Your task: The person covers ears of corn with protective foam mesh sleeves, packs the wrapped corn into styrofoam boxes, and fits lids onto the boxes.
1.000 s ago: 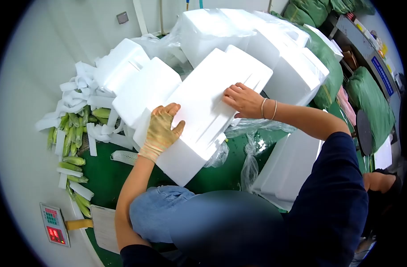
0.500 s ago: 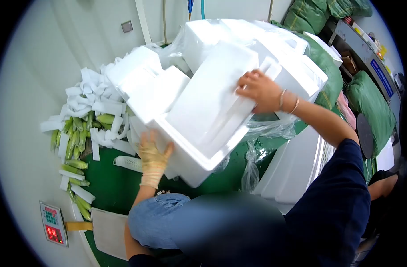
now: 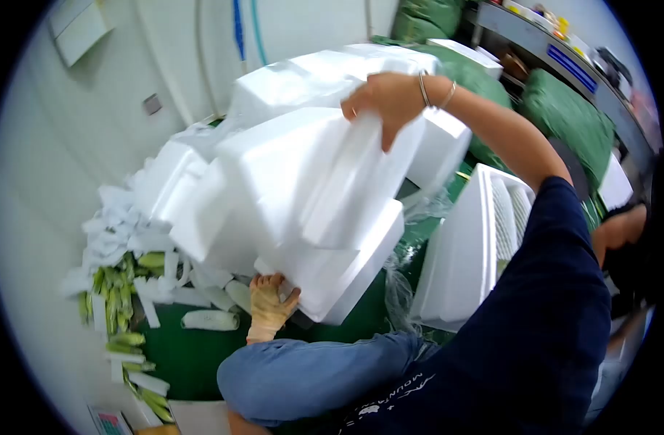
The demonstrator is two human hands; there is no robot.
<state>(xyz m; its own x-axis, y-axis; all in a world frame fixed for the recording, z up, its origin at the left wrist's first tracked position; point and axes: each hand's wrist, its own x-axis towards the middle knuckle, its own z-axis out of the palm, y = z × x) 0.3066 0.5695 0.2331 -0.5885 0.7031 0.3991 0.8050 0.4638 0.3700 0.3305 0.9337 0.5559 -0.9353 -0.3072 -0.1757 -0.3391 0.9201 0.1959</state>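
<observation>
My gloved left hand [image 3: 271, 303] holds the lower left edge of a white foam box [image 3: 372, 264], fingers bent over its rim. Above it, my bare right hand [image 3: 390, 105], with two bracelets at the wrist, grips the upper end of a white foam piece [image 3: 332, 170], blurred by motion. That piece stands tilted over the box, and its lower part overlaps the box. My right thumb points down along its near face.
Wrapped foam boxes [image 3: 274, 90] are stacked behind. Green corn cobs [image 3: 114, 297] and foam strips [image 3: 118, 217] lie at left. An upright foam box [image 3: 459, 254] with netted contents stands at right, near green sacks [image 3: 567, 119]. Another person's arm [image 3: 622, 228] shows at far right.
My right hand has moved up and left with the foam piece, which is now tilted upward. My left hand has shifted down along the box. The camera view has turned right.
</observation>
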